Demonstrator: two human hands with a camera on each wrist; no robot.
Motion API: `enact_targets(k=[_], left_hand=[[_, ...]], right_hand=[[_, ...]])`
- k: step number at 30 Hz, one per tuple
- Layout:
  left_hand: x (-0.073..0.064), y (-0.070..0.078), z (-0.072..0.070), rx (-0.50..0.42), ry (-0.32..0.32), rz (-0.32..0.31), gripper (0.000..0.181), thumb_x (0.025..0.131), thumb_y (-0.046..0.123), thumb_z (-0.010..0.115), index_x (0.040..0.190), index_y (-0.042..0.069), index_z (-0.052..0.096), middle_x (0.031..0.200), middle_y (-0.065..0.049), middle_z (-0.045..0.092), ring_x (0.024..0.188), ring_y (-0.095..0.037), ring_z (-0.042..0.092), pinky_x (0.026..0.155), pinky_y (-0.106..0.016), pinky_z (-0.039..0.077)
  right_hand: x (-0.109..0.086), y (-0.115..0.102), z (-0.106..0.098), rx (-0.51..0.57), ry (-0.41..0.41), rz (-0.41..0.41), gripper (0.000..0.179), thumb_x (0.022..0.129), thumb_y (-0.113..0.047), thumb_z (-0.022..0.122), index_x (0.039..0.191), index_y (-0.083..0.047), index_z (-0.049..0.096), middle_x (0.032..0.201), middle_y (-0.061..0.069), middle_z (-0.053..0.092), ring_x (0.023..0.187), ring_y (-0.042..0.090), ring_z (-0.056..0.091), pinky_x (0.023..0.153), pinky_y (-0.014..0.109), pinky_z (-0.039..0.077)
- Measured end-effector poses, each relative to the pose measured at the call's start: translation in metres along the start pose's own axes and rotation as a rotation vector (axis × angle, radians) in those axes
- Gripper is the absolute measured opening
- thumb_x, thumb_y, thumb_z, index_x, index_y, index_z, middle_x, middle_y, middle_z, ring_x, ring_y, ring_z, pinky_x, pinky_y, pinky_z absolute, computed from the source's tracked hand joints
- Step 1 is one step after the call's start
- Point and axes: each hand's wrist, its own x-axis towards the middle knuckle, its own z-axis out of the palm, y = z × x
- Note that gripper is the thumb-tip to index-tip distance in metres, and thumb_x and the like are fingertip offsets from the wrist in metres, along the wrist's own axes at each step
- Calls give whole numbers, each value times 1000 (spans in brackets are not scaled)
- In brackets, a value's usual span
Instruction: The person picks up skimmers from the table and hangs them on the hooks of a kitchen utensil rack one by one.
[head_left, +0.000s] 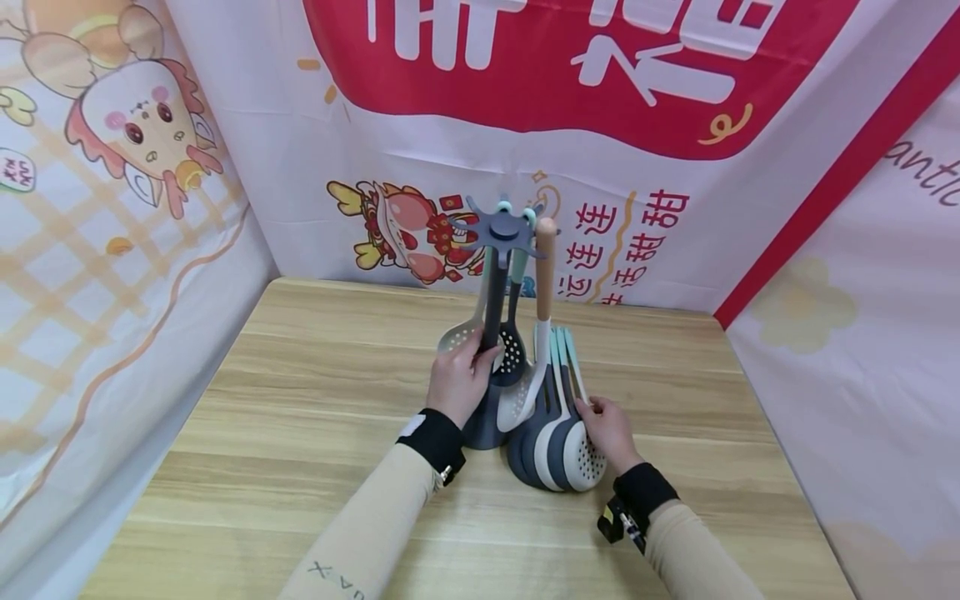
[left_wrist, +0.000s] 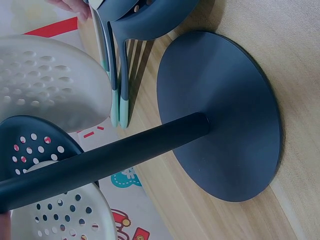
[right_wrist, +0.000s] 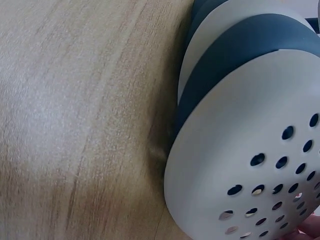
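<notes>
My left hand (head_left: 459, 385) grips the dark upright pole of a utensil stand, whose round base (left_wrist: 225, 120) rests on the table. From the stand's hooked top (head_left: 504, 225) hang a beige skimmer (head_left: 456, 337), a dark skimmer (head_left: 512, 354) and a white slotted utensil with a wooden handle (head_left: 546, 271). To the right of the base, several dark and white ladles (head_left: 528, 454) lie nested in a row, mint handle ends pointing away. Outermost in that row is a white skimmer (right_wrist: 225, 150); my right hand (head_left: 613, 435) pinches its handle just above the bowl.
The wood-grain table (head_left: 300, 400) extends around both hands. A printed cloth backdrop (head_left: 450, 150) hangs along its far edge, with more patterned cloth (head_left: 112, 250) on the left and white cloth (head_left: 847, 333) on the right.
</notes>
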Motion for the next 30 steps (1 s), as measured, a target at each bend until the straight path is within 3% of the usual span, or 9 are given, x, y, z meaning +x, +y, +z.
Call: enact_targets(k=[8,12,16,30], left_hand=[[0,0,0,0,3,-5,20,94,14,69,108,1,67,95,-14,76,86,-26,75,75,-38,61],[0,0,1,2,5,0,19,94,14,69,108,2,67,94,-13,76,86,-25,75,75,-37,61],[0,-2,2,12,15,9,21,94,16,69,109,1,67,94,-13,76,84,-24,75,72,-35,61],[-1,0,1,-2,0,-21,21,95,18,68,110,2,67,96,-13,76,86,-24,75,74,-33,61]], right_hand=[[2,0,1,-4,14,-1,53,102,-30,53,133,12,52,122,31,61,110,40,59,95,51,49],[4,1,3,-15,32,4,45,101,-27,56,126,10,60,108,24,66,94,32,62,79,38,52],[5,2,4,-2,30,21,40,101,-26,57,121,6,65,96,17,66,82,24,58,64,25,44],[1,6,3,102,39,49,43,99,-26,60,127,7,61,93,13,63,78,19,57,63,23,45]])
